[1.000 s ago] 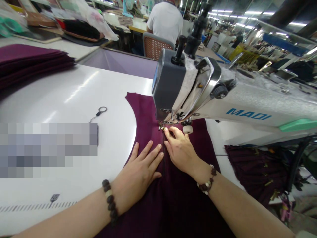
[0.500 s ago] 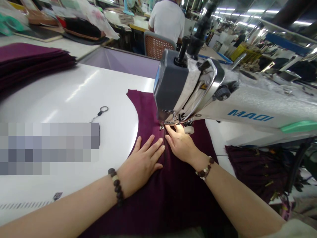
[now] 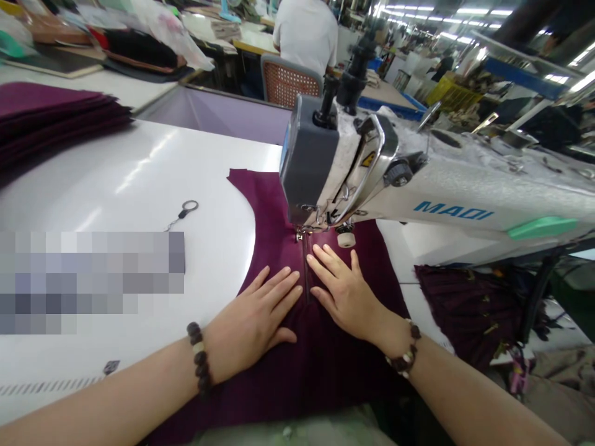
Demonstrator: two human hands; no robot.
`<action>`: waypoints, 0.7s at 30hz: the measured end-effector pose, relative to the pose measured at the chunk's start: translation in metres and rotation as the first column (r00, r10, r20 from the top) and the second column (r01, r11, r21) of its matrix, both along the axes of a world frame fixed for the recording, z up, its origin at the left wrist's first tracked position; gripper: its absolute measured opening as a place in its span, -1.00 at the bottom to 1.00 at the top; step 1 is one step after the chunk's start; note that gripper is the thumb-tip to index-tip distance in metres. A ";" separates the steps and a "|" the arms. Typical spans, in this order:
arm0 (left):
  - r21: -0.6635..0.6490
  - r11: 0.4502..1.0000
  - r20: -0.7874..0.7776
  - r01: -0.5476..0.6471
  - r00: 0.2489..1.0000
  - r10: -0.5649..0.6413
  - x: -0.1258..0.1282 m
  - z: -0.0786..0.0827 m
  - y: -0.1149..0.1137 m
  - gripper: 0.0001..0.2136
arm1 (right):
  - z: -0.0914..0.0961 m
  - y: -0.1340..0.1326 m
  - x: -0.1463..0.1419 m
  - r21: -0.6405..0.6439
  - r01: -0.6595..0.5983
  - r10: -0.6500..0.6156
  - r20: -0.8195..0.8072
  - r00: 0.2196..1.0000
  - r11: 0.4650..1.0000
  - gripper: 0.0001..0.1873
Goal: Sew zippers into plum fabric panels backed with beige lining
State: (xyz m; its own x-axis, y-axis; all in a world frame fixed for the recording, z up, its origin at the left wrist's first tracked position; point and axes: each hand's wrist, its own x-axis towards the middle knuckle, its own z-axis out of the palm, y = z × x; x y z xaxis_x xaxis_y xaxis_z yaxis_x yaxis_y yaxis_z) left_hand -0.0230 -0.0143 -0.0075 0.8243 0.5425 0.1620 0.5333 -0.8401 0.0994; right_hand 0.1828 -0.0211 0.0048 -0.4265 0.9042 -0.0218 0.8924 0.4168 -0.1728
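A dark purple fabric piece point(image 3: 272, 210) lies under the head of a white sewing machine point(image 3: 418, 186), with a zipper line point(image 3: 305, 272) running toward me from the presser foot point(image 3: 300, 234). My left hand point(image 3: 253, 319) lies flat on the fabric just left of the zipper, fingers stretched out. My right hand point(image 3: 344, 291) lies flat on the fabric just right of it, fingertips a short way in front of the presser foot. Neither hand holds anything.
A stack of purple fabric pieces point(image 3: 56, 121) sits at the far left of the white table point(image 3: 139, 179). A small thread snip on a ring point(image 3: 183, 212) lies left of the fabric. More dark fabric point(image 3: 469, 303) hangs at the right. A person in white point(image 3: 307, 31) sits at the back.
My right hand has drawn back from the presser foot and now lies flat with fingers spread. The fabric has moved a little farther under the machine.
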 end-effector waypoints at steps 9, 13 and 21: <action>-0.061 0.998 0.007 0.021 1.000 -0.021 -0.003 -0.002 0.004 -0.51 | 0.003 0.004 0.003 -0.012 -0.025 0.025 -0.004 1.000 1.000 -0.50; -0.065 0.997 0.014 0.027 1.000 -0.027 -0.004 -0.002 0.008 -0.50 | 0.003 0.009 0.005 -0.002 -0.039 0.039 -0.021 0.999 0.999 -0.51; -0.064 0.997 0.039 0.032 0.999 -0.030 -0.006 -0.004 0.020 -0.51 | 0.003 0.020 0.008 -0.007 -0.065 0.064 -0.071 0.995 0.998 -0.58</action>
